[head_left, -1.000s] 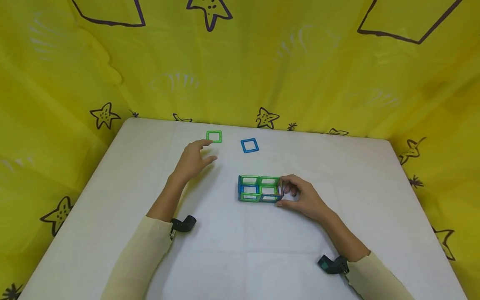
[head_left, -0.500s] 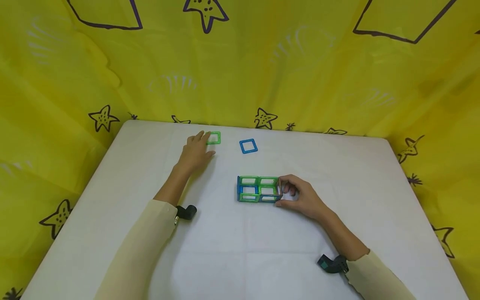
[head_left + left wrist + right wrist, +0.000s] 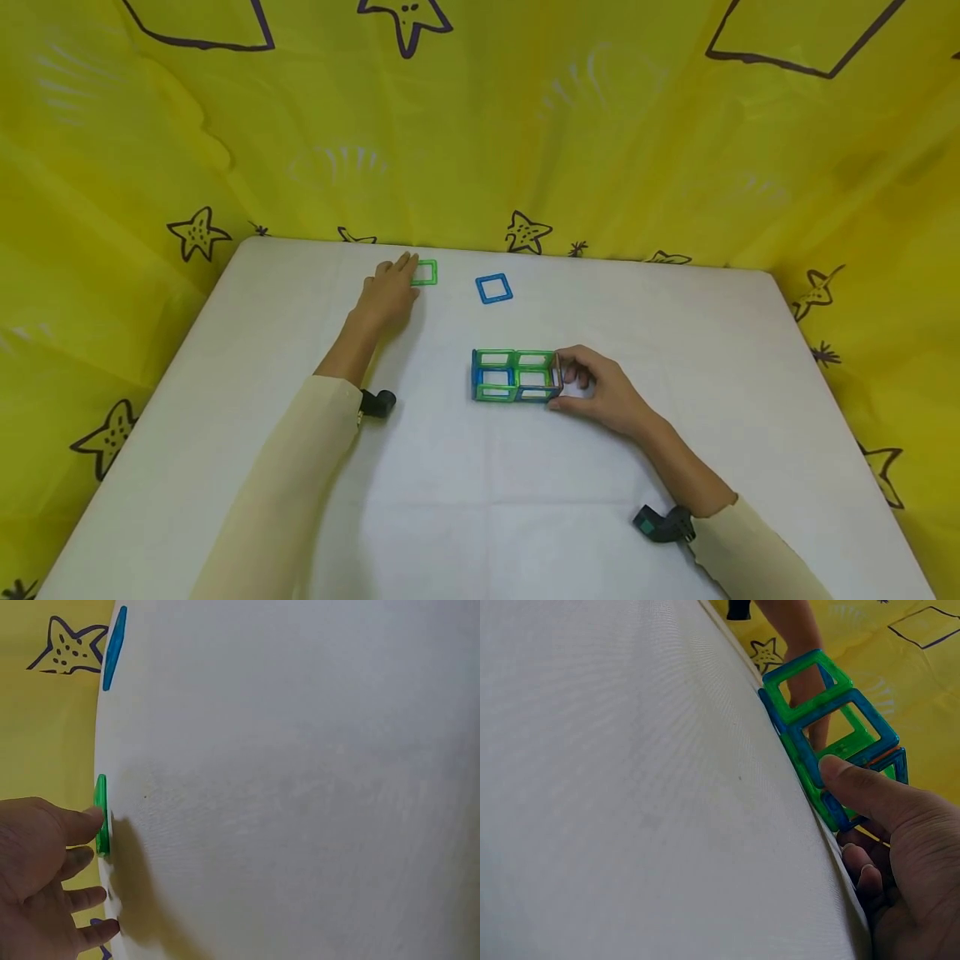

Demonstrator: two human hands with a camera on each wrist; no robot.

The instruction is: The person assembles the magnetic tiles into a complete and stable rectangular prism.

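My left hand (image 3: pixel 388 296) reaches to the far side of the table, over the left part of a green square magnetic tile (image 3: pixel 435 272). In the left wrist view the thumb overlaps this green tile (image 3: pixel 103 844), while the other fingers extend below it. My right hand (image 3: pixel 611 396) holds the right end of an open-topped box of green and blue magnetic tiles (image 3: pixel 515 379) standing mid-table. Its thumb presses the near corner, with the index finger at the far one. A blue square magnetic tile (image 3: pixel 480 290) lies flat to the right of the green one.
A white cloth covers the table (image 3: pixel 450 508). Behind and at both sides hangs a yellow curtain (image 3: pixel 465 150) with starfish drawings. Black wrist cameras (image 3: pixel 378 404) sit on both forearms.
My left hand has moved forward and over the green tile, hiding more of its left side. The right hand and the box stay in place.
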